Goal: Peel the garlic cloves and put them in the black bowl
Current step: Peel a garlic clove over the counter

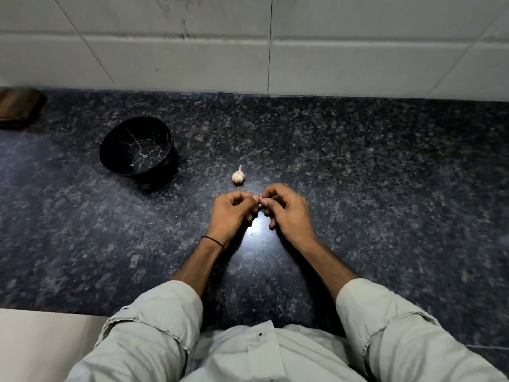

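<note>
A white garlic bulb [238, 176] stands on the dark granite counter [358, 175], just beyond my hands. The black bowl [137, 146] sits to the far left of it, tilted toward me, with nothing visible inside. My left hand [234, 213] and my right hand [286, 212] meet fingertip to fingertip above the counter, both with curled fingers. Together they pinch a small garlic clove [260, 203], which is mostly hidden by the fingers.
A white tiled wall [275, 51] runs along the back of the counter. A brown object [19, 107] lies at the far left edge. The counter's front edge is near my body, with pale floor [41, 340] at the lower left.
</note>
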A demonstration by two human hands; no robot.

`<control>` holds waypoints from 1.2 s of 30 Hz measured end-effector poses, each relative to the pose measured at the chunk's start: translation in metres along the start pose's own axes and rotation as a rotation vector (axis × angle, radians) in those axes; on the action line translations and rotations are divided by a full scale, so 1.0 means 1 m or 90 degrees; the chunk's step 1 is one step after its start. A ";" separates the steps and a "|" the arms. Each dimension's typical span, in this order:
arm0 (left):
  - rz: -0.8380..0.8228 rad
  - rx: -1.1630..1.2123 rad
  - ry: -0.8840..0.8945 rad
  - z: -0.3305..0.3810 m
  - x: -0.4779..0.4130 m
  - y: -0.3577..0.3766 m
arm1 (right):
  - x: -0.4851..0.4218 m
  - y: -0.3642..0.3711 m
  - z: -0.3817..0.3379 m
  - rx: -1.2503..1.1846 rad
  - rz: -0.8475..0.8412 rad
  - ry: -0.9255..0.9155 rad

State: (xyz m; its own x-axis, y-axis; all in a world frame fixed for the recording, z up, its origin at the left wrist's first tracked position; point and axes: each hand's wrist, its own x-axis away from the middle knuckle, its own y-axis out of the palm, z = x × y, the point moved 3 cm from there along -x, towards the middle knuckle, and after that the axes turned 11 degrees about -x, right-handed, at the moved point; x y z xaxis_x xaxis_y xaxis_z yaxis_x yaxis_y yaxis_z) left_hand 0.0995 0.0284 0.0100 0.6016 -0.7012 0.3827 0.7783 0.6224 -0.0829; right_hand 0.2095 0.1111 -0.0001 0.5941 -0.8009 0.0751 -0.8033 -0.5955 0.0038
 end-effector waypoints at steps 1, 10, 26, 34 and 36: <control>-0.004 -0.003 -0.002 0.001 0.000 -0.001 | -0.002 -0.001 -0.001 0.015 -0.014 0.000; -0.018 -0.038 -0.007 0.006 -0.001 -0.003 | -0.010 -0.002 0.002 0.109 -0.050 -0.070; 0.020 -0.029 -0.025 0.003 -0.007 0.000 | -0.004 0.000 0.012 0.157 0.028 -0.095; 0.020 0.016 -0.023 0.001 -0.006 -0.003 | -0.007 -0.001 0.007 -0.019 0.042 0.060; 0.020 0.012 -0.018 -0.001 -0.007 -0.003 | -0.007 0.001 0.006 -0.074 0.033 0.081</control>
State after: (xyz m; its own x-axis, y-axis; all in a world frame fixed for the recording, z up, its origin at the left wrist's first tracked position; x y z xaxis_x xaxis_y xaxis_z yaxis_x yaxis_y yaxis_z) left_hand 0.0929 0.0308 0.0064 0.6204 -0.6709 0.4061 0.7552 0.6507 -0.0788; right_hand 0.2048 0.1161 -0.0067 0.5475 -0.8114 0.2044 -0.8366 -0.5365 0.1109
